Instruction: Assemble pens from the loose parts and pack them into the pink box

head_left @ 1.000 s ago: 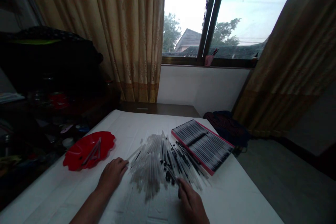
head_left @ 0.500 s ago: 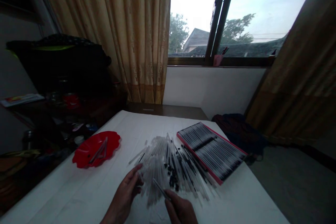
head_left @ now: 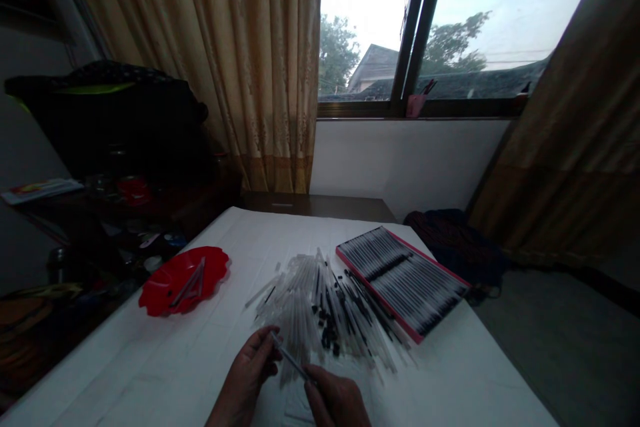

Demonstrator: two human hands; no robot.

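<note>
A thin grey pen-like stick (head_left: 291, 357) slants between my hands above the near edge of a pile. My right hand (head_left: 337, 395) grips its lower end. Around its upper tip, the fingers of my left hand (head_left: 255, 360) are pinched; whether they also hold a small part is too small to tell. The pile of clear tubes (head_left: 300, 293) spreads over the white table (head_left: 200, 353), with dark sticks and small black caps (head_left: 329, 333) among them. Right of it lies a red-edged box (head_left: 400, 280) filled with rows of pens.
A red scalloped dish (head_left: 215, 273) holding a few clear tubes stands at the table's left. Beyond are a dark cluttered side table (head_left: 200, 197), curtains (head_left: 270, 80) and a window. Dark cloth (head_left: 450, 247) lies past the right edge.
My right hand has moved left with the stick, whose tip now meets my left fingers. My left hand has shifted slightly right and down, its fingers closing. The camera view has shifted slightly.
</note>
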